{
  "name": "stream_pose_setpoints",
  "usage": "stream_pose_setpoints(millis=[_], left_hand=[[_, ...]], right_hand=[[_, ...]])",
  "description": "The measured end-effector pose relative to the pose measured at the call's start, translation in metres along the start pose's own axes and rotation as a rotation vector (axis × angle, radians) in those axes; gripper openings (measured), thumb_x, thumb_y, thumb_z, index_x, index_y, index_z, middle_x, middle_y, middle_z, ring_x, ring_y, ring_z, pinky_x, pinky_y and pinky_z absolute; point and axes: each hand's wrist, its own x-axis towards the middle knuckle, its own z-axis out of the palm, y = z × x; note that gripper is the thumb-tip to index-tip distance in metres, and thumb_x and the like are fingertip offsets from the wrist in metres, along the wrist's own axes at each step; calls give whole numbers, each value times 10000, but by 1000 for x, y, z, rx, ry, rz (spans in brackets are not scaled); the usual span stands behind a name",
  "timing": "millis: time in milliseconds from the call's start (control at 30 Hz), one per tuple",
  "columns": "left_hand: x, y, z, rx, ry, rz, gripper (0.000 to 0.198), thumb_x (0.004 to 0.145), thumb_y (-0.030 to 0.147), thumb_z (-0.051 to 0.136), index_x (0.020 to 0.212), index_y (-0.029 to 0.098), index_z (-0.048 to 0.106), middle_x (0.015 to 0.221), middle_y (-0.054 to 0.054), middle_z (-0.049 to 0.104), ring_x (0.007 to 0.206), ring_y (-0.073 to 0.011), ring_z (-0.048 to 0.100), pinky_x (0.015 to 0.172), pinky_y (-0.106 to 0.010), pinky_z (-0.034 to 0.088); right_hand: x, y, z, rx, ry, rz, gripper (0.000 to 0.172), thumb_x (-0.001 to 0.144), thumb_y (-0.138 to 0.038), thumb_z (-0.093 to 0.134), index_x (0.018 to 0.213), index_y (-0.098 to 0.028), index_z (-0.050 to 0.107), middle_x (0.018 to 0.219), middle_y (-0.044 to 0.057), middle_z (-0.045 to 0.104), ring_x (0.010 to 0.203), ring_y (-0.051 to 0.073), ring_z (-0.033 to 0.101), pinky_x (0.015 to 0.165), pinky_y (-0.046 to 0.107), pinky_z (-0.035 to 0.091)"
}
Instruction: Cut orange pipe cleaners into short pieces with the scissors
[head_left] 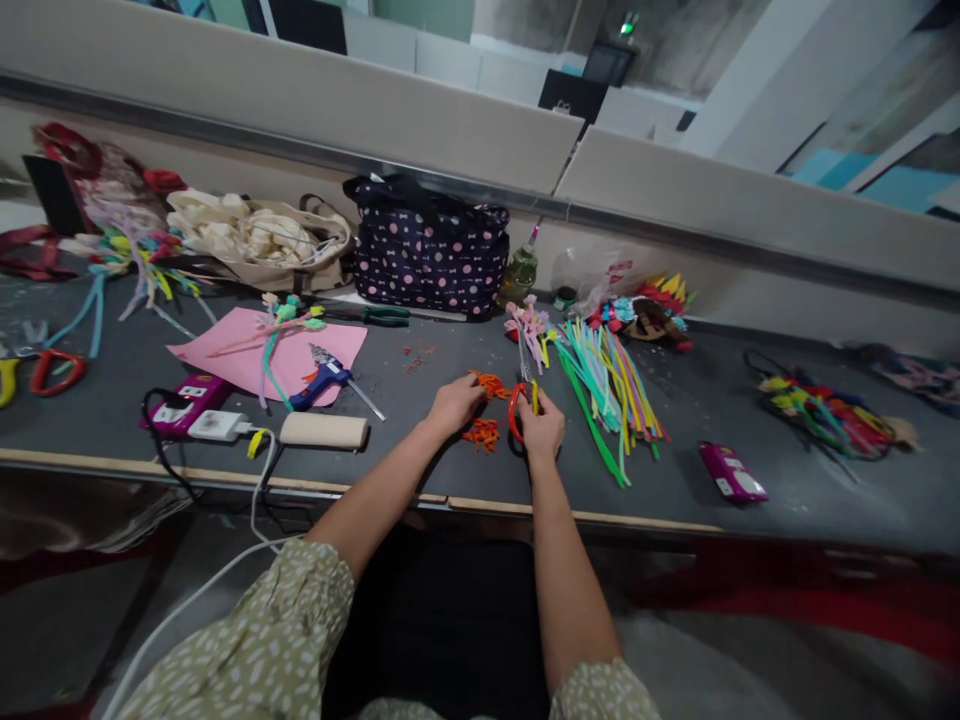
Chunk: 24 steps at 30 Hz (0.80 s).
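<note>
My right hand [543, 428] is closed round red-handled scissors [517, 412], whose metal blades point away from me, and a short yellow piece shows beside its fingers. To its left, my left hand [455, 403] has its fingertips together at a small pile of orange pieces [491, 385]; whether a piece is between them is too small to tell. A second pile of orange pieces [481, 434] lies nearer the table's front edge, between the two hands. Right of the scissors is a spread bundle of green, yellow and pink fuzzy stems [611, 385].
A blue glue gun [322, 385] lies on pink paper [232, 340]. Nearby are a beige roll [324, 431], a purple power strip [187, 405] and cables. A dotted bag [431, 250] stands at the back. At the right is a purple box [733, 473].
</note>
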Motion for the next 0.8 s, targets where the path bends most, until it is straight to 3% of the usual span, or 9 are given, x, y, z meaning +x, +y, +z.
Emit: stream_pose_setpoints(millis=[100, 200, 400, 567, 800], left_hand=[[0, 0, -1, -5, 8, 55, 193, 859, 247, 470, 857, 225, 662, 897, -33, 557, 773, -140, 505, 658, -239, 350], [2, -1, -2, -144, 60, 22, 166, 843, 228, 498, 861, 220, 664, 930, -30, 575, 798, -130, 532, 680, -227, 367], [10, -7, -7, -637, 265, -188, 100, 770, 251, 597, 778, 174, 660, 727, -23, 596, 665, -128, 526, 625, -238, 411], [11, -13, -18, -1168, 375, -394, 254, 692, 340, 695, 856, 152, 649, 672, -12, 591, 572, -96, 540, 551, -215, 447], [8, -18, -26, -1395, 408, -466, 354, 609, 299, 773, 900, 131, 659, 736, -34, 629, 646, -104, 599, 665, -252, 505]], right_hand=[[-1, -1, -1, -8, -1, -5, 583, 703, -638, 532, 990, -159, 702, 708, 29, 665, 612, 156, 543, 594, 241, 382], [-2, -3, -2, -12, -2, -28, 589, 704, -644, 525, 973, -151, 703, 685, 27, 655, 602, 153, 534, 588, 239, 380], [-4, -6, -2, -28, -18, -80, 573, 716, -643, 517, 954, -155, 701, 623, 6, 621, 561, 140, 510, 589, 241, 382], [-8, -8, 2, -84, -14, -134, 565, 704, -644, 535, 990, -183, 696, 626, 8, 622, 586, 157, 544, 597, 249, 389], [-12, -10, 4, -134, -54, -264, 548, 718, -627, 537, 1018, -195, 687, 644, 6, 622, 601, 153, 568, 594, 248, 396]])
